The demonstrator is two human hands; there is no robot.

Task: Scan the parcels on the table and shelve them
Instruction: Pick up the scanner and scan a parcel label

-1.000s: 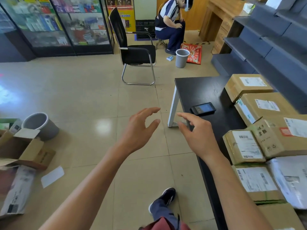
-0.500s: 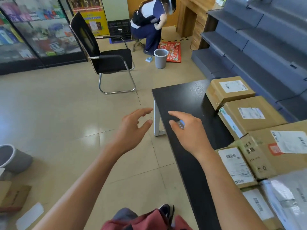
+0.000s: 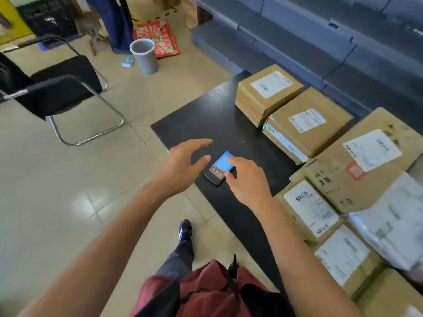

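1. Head view shows your right hand (image 3: 248, 179) low over the scanner (image 3: 218, 169), a small dark thing with a blue lit screen. It lies flat on the black table (image 3: 206, 120), near the front edge.
2. Your right fingers are bent a little, with the thumb on one side of the scanner and the fingertips on the other. They touch it or nearly touch it, but they do not yet hold it tight.
3. Your left hand (image 3: 183, 163) hangs in the air just beside the scanner. Its fingers are spread wide and it holds nothing.
4. The parcels are all on the table, to your right. There are brown boxes like the far box (image 3: 267, 93) and the next box (image 3: 306, 124), a big box (image 3: 370, 156), a small box (image 3: 309, 209) close to your right arm, and a grey bag (image 3: 389, 223).
5. I think you are at the very start: you are going for the scanner, and no parcel looks scanned or shelved yet.
6. Next, close your thumb and fingers on the scanner's two sides and lift it straight up. Then point it at a white label, maybe on the small box, since it is nearest.
7. The grey shelves (image 3: 320, 42) wait behind the table.
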